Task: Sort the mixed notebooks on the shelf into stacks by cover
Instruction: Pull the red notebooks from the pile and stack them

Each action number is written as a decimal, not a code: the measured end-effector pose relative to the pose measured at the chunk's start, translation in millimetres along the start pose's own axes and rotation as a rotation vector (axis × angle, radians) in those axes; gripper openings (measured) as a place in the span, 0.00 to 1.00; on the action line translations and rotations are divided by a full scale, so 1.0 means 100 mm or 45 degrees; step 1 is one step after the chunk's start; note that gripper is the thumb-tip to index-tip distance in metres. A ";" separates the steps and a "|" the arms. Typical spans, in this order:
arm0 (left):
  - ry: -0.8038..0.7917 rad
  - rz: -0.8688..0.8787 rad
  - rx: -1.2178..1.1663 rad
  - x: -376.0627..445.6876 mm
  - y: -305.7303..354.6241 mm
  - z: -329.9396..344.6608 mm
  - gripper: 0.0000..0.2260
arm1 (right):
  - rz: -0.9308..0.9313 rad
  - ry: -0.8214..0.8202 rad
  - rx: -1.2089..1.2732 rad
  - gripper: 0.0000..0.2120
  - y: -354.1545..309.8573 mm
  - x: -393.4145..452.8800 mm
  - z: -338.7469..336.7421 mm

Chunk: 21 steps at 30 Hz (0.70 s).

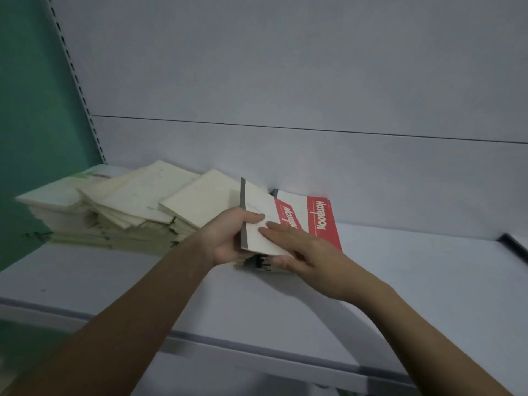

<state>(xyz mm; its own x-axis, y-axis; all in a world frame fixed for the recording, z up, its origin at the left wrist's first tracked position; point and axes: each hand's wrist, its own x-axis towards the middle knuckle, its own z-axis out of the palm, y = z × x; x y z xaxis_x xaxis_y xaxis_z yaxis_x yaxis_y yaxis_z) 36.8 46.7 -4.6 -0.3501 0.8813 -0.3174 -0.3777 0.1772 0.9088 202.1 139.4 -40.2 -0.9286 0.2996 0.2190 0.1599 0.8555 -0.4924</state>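
White shelf (400, 270), cream pile (137, 204) far left | left hand (225, 241) grips red-banded notebook (265, 224) over matching stack (323, 221); right hand (303, 252) flat atop | we judge: lay it square next.

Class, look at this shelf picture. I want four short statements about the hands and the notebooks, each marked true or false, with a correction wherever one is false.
1. The left hand grips the lifted notebook by its grey spine. True.
2. The lifted notebook has a green cover. False: it is red and white.
3. The pale pile lies left of the red stack. True.
4. The right hand hangs off the shelf. False: its straight fingers rest on the lifted notebook.
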 end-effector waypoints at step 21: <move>0.225 0.406 0.325 -0.22 0.31 -0.82 0.27 | 0.456 0.727 0.329 0.22 -0.09 0.17 -0.07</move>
<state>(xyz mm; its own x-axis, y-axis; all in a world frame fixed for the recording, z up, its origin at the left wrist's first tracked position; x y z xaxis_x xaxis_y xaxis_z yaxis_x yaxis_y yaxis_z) -37.2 -2.9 8.2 -0.5644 0.8249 -0.0316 -0.0110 0.0308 0.9995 187.4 139.7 -26.2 -0.5024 0.7776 0.3780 0.2720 0.5571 -0.7847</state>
